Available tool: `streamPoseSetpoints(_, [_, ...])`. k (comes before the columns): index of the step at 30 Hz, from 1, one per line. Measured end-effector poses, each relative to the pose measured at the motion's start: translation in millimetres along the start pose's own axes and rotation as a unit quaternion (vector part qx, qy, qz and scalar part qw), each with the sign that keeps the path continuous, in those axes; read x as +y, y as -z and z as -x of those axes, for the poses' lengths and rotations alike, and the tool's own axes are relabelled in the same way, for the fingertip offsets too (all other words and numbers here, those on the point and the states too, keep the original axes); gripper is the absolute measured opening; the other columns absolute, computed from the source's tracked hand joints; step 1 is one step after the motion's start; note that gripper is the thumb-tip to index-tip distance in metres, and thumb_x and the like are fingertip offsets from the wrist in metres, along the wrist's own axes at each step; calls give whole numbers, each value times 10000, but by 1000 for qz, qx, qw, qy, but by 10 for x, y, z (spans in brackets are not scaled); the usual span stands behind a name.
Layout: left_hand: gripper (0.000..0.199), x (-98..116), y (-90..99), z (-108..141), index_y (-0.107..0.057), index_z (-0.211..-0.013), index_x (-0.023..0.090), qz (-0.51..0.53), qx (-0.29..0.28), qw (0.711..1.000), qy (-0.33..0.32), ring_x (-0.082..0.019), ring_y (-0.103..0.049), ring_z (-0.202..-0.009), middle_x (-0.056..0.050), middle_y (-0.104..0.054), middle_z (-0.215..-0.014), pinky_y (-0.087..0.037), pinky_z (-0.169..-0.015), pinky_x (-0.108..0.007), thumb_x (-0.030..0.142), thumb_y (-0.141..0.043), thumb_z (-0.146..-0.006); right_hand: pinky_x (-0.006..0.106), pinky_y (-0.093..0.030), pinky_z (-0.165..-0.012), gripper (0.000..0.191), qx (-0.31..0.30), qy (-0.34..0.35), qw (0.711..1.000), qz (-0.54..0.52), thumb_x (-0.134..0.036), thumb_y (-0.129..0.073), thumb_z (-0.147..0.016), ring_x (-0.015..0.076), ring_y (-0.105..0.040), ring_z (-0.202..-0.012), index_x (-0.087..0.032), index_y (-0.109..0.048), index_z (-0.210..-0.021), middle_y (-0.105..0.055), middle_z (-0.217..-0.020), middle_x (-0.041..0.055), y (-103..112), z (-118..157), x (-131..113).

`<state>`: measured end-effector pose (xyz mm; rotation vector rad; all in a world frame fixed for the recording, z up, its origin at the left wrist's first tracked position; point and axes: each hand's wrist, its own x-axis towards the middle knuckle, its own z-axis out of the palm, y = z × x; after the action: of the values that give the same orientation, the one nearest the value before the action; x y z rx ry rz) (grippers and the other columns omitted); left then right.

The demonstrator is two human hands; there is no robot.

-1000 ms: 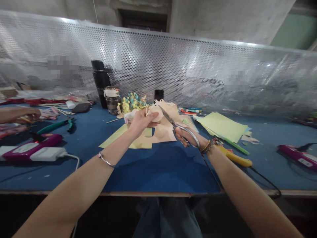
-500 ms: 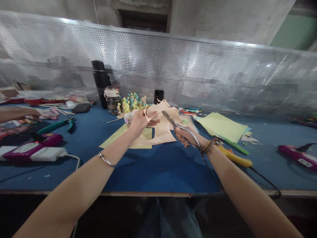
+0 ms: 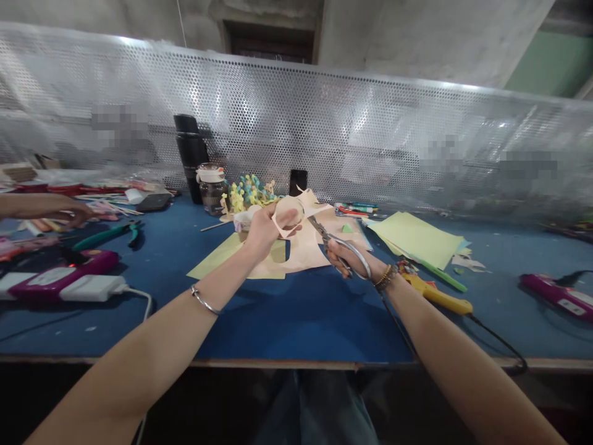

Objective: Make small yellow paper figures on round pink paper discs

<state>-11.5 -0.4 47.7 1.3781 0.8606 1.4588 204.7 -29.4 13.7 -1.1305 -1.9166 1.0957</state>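
Note:
My left hand (image 3: 269, 230) is closed on a piece of peach paper (image 3: 288, 211) with a rounded part and a loose strip curling at its edge. The fingers lie behind and under the paper, partly hidden by it. Wrapped round the handles of silver scissors (image 3: 324, 233) is my right hand (image 3: 346, 254). The blades point up and left, their tips at the right edge of the held paper. Beneath both hands lie a larger cut peach sheet (image 3: 308, 250) and a yellow-green sheet (image 3: 213, 259).
Behind my left hand stand small yellow and blue flowers (image 3: 250, 190), a jar (image 3: 212, 188), a black bottle (image 3: 191, 161) and a phone (image 3: 299, 182). Yellow paper (image 3: 417, 238) and a yellow glue gun (image 3: 440, 293) lie right. Far left are a co-worker's hand (image 3: 69, 210), pliers (image 3: 104, 236) and a purple power strip (image 3: 60, 275).
My left hand has turned the peach paper, so its rounded part now shows more fully. The scissors have shifted slightly. The co-worker's hand has moved right, its fingers now more spread.

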Motion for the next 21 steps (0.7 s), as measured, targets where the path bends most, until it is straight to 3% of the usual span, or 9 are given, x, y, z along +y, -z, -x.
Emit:
streamPoseSetpoints(3, [261, -1, 4, 4, -609, -798, 138, -3, -5, 1000, -5, -196, -693, -649, -62, -685, -694, -556, -613, -286, 324, -737, -668, 211, -388, -373, 550, -22, 12, 1000, -3, -721, -379, -830, 66, -404, -357, -196, -414, -668, -401, -496, -61, -16, -9, 6])
streamPoseSetpoints(14, [243, 6, -7, -5, -630, -794, 133, 7, -14, 998, 53, -195, -699, -680, -81, -699, -722, -556, -636, -281, 308, -731, -658, 220, -393, -425, 621, 4, 29, 998, 63, -746, -297, -836, 83, -448, -398, -190, -409, -583, -415, -471, -34, -76, 28, -84])
streamPoseSetpoints(21, [237, -2, 18, 7, -635, -806, 135, 31, -34, 999, 28, -191, -704, -684, -84, -709, -741, -562, -612, -271, 303, -739, -675, 216, -376, -395, 618, 13, 5, 1000, 28, -779, -319, -797, 83, -427, -378, -198, -411, -609, -399, -457, -50, -129, 32, -88])
